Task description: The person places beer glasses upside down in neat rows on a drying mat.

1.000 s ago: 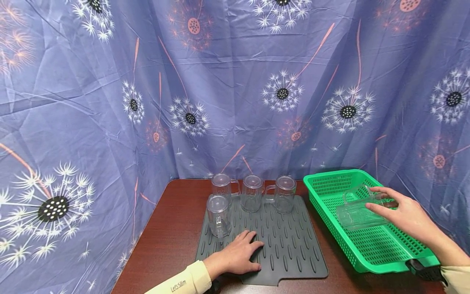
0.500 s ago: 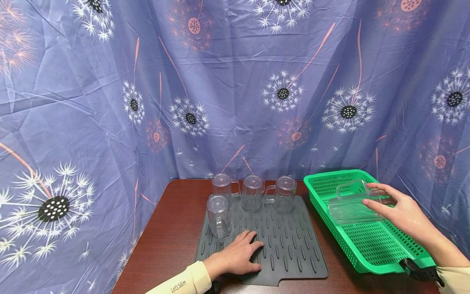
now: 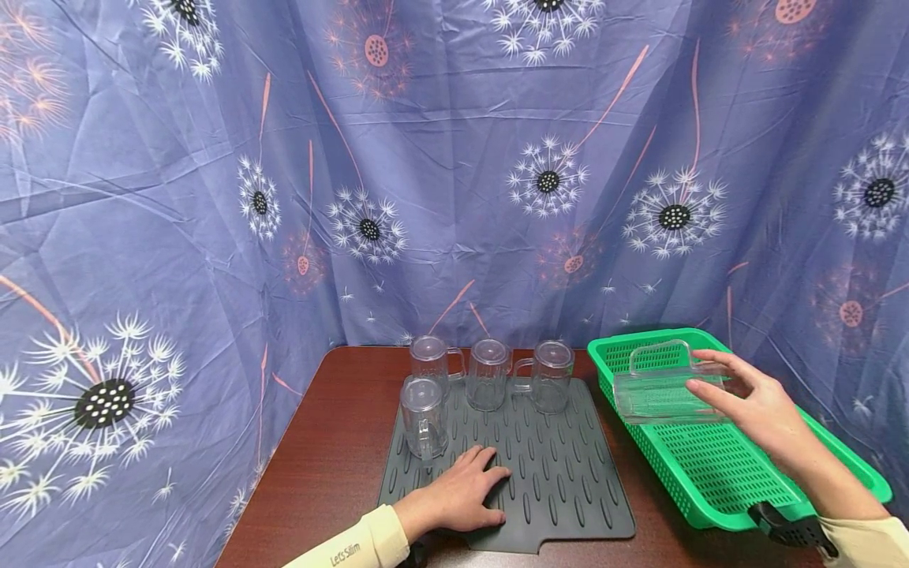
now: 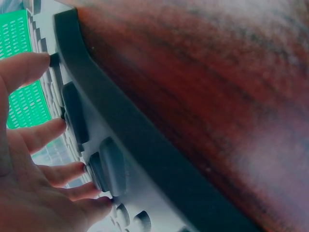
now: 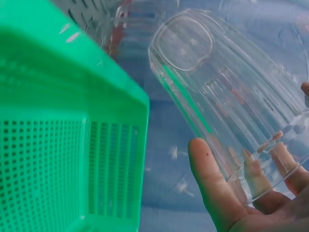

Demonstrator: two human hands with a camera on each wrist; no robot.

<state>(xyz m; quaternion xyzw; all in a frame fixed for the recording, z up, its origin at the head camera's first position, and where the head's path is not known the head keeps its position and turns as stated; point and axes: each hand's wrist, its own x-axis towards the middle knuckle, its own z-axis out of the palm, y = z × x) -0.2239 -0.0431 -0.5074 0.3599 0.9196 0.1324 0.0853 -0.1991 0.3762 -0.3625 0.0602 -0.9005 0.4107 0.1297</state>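
Observation:
My right hand (image 3: 753, 402) grips a clear glass mug (image 3: 667, 396) near its rim, above the green basket (image 3: 710, 517). The mug lies on its side, base pointing left and handle up. In the right wrist view thumb and fingers wrap the rim end of the mug (image 5: 231, 92). My left hand (image 3: 465, 489) rests with spread fingers on the grey drying mat (image 3: 568, 473); its fingertips touch the mat's ridges in the left wrist view. Nearest to it, a clear mug (image 3: 424, 418) stands upside down on the mat's left side.
Along the mat's back edge stand three more upside-down mugs: a left one (image 3: 429, 363), a middle one (image 3: 488, 375) and a right one (image 3: 551, 377). The basket sits right of the mat on the brown table (image 3: 298, 473). A patterned blue curtain (image 3: 454, 197) hangs behind.
My right hand has moved left and slightly up with the mug, from over the basket's middle towards its left rim. The left hand has stayed put.

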